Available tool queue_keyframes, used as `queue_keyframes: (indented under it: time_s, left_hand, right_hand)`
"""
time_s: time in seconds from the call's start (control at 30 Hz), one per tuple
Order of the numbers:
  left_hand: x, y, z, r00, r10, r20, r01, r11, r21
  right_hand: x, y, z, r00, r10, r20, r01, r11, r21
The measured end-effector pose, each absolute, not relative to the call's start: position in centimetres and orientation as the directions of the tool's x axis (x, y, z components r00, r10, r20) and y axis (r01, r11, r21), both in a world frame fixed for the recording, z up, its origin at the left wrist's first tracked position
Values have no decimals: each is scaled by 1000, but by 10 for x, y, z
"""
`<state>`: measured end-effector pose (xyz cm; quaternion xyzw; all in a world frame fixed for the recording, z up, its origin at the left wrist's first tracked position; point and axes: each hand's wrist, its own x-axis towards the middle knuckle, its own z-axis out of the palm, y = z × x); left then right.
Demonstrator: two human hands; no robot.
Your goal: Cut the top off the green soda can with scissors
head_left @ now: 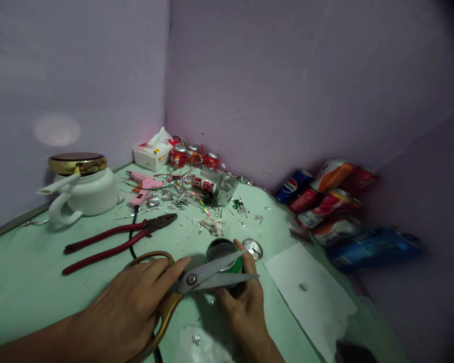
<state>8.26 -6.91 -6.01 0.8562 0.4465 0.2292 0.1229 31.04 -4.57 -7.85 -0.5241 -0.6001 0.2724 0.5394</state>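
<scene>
My left hand [146, 297] is wrapped round the gold handles of a pair of scissors [199, 280], whose blades stand apart and point right. Those blades pass over a green can [212, 256] with its top cut away, showing a grey inside. Fingers of my right hand [245, 300] grip the can's right side, low on the table. Just behind that hand lies a cut-off can lid [252, 249] with its opening. Pliers with red handles [124, 237] rest to the left of the can, their jaws toward the back right.
A white teapot-shaped container [94, 194] with a gold lid stands at left. Further back are a pink glue gun [147, 186], a tissue box [153, 154], metal scraps and cut cans [225, 189]. Stacked drink cans [333, 201] and a white paper sheet [312, 297] occupy the right.
</scene>
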Motion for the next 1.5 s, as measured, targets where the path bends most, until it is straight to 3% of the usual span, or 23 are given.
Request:
queue_keyframes:
  time_s: [0.13, 0.33, 0.5, 1.03, 1.17, 1.5]
  left_hand:
    - [82, -68, -62, 507, 825, 251, 704, -564, 431]
    - [83, -64, -68, 508, 812, 287, 747, -582, 322]
    - [82, -62, -71, 518, 807, 284, 770, -585, 255]
    - [85, -58, -55, 563, 768, 306, 716, -638, 285]
    - [85, -60, -49, 587, 777, 227, 715, -629, 306]
    - [82, -66, -44, 590, 801, 105, 712, -576, 401]
  right_hand:
    - [314, -45, -71, 114, 924, 364, 401, 293, -868]
    - [319, -46, -70, 65, 924, 377, 521, 290, -803]
    - [309, -51, -69, 182, 900, 396, 513, 256, -819]
    - [308, -52, -68, 193, 853, 485, 575, 302, -761]
    - [310, -53, -70, 143, 865, 480, 593, 314, -742]
    - [305, -53, -70, 207, 862, 462, 538, 294, -790]
